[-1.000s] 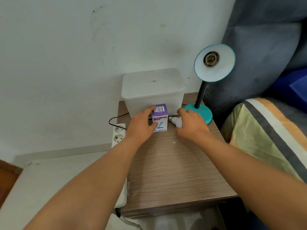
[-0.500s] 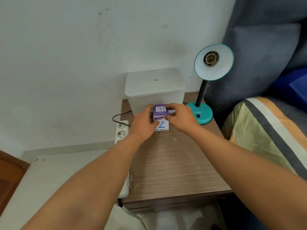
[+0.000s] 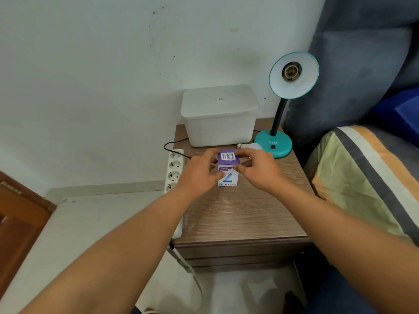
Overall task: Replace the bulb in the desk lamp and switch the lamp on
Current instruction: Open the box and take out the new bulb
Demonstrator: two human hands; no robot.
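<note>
While two hands (image 3: 229, 171) grip one bulb box (image 3: 228, 165), one loose bulb (image 3: 249, 146) lies behind.

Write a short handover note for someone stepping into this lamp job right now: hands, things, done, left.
Left hand and right hand both grip the purple bulb box, standing on the bedside table.
A loose bulb lies behind the box, by the lamp base.
Done: the lamp socket is empty.
Left: open the box, screw in the new bulb, press the switch.
</note>
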